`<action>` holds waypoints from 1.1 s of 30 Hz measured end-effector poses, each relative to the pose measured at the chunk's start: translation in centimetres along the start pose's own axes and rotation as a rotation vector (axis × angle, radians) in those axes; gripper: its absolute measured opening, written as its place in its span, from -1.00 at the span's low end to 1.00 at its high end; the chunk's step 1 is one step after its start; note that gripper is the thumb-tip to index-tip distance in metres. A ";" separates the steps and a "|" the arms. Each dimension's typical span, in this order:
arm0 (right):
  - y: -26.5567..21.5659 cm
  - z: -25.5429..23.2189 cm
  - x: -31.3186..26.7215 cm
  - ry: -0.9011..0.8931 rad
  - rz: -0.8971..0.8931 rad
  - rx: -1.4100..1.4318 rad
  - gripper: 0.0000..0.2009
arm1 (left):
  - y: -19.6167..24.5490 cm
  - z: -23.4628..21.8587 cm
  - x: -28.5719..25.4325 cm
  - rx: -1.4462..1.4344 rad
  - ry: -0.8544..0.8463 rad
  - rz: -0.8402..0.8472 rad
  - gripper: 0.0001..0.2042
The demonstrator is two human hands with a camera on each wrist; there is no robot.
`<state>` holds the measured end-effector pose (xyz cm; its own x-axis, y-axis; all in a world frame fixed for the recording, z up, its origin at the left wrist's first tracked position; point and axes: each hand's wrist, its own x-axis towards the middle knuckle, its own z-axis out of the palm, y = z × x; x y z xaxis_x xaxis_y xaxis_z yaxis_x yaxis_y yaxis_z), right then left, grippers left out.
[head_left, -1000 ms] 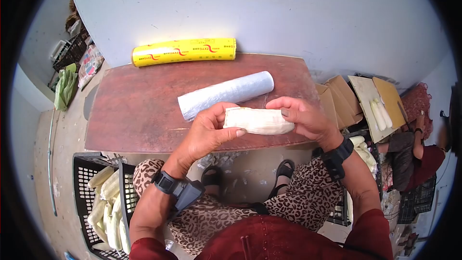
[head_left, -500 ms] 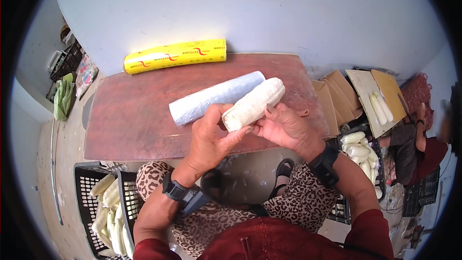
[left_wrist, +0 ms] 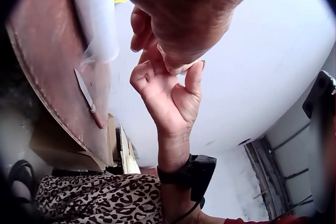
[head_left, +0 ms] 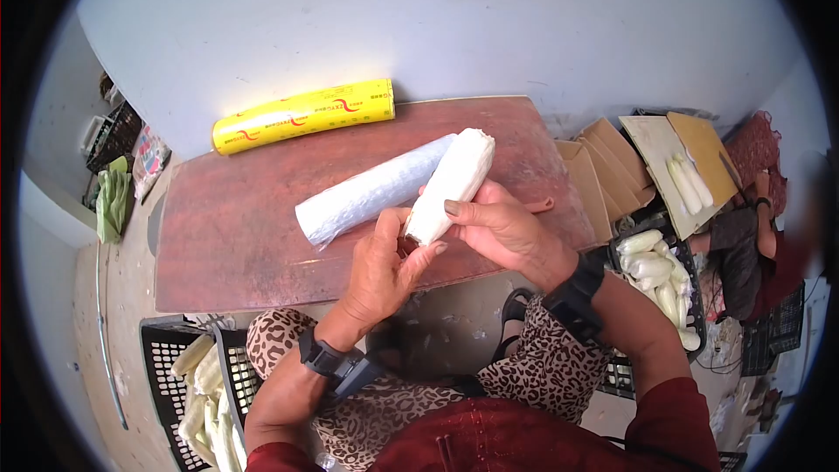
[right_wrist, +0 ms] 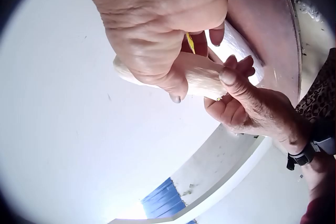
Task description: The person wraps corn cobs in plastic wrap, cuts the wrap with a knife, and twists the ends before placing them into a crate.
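Note:
A pale ear of white corn point(head_left: 454, 183) is held tilted above the near part of the table, its far end pointing up and right in the head view. My right hand point(head_left: 507, 225) grips it along the side, thumb lying across its top. At the lower end, my left hand point(head_left: 380, 264) pinches the corn between thumb and fingers. The right wrist view shows the corn point(right_wrist: 197, 74) running between both hands. In the left wrist view the hands hide most of it. Behind the corn lies a roll of clear plastic film point(head_left: 371, 188) on the table.
The red-brown table point(head_left: 227, 236) carries a yellow film roll point(head_left: 306, 115) at its back edge and a knife point(left_wrist: 85, 92) at right. Black crates point(head_left: 166, 367) of pale ears stand on both sides. Cardboard point(head_left: 612, 166) leans at right, near another seated person point(head_left: 743, 271).
The corn has turned from lying crosswise to pointing away and up to the right. My right hand has moved from its end to its side. The head view has shifted slightly.

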<state>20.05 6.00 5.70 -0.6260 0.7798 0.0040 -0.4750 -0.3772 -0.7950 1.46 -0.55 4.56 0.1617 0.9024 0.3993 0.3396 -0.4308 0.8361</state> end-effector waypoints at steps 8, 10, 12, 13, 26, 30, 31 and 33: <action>0.8 -0.6 0.3 0.062 0.007 0.035 -0.54 | -0.8 0.9 -0.5 -0.011 -0.138 -0.123 -0.73; 0.2 -0.5 0.3 0.110 0.009 0.074 -0.59 | -0.3 0.8 -0.6 0.061 -0.323 -0.244 -0.76; -1.4 -0.5 0.2 0.173 0.024 0.107 -0.64 | -1.7 1.4 -1.4 0.140 -0.452 -0.150 -0.76; -1.9 -0.7 0.3 0.178 -0.004 0.101 -0.65 | -2.3 1.7 -1.7 0.182 -0.517 -0.104 -0.75; -4.5 -5.5 1.3 0.181 -0.012 -0.196 -0.61 | -4.9 -2.7 -1.0 0.609 -0.249 -0.182 -0.82; -4.2 -5.8 0.8 0.162 0.058 -0.339 -0.50 | -5.0 -3.2 -1.0 0.650 -0.129 -0.259 -0.83; -4.0 -5.9 0.7 0.149 0.068 -0.403 -0.46 | -4.9 -3.4 -1.1 0.661 -0.088 -0.269 -0.83; -3.6 -6.4 0.3 0.114 0.227 -0.626 -0.41 | -4.9 -4.4 -1.1 0.733 -0.014 -0.327 -0.81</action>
<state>25.56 10.81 4.68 -0.5823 0.7763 -0.2414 0.1300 -0.2042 -0.9703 -4.49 0.59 1.70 -0.0411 0.9849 0.1680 0.8931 -0.0392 0.4481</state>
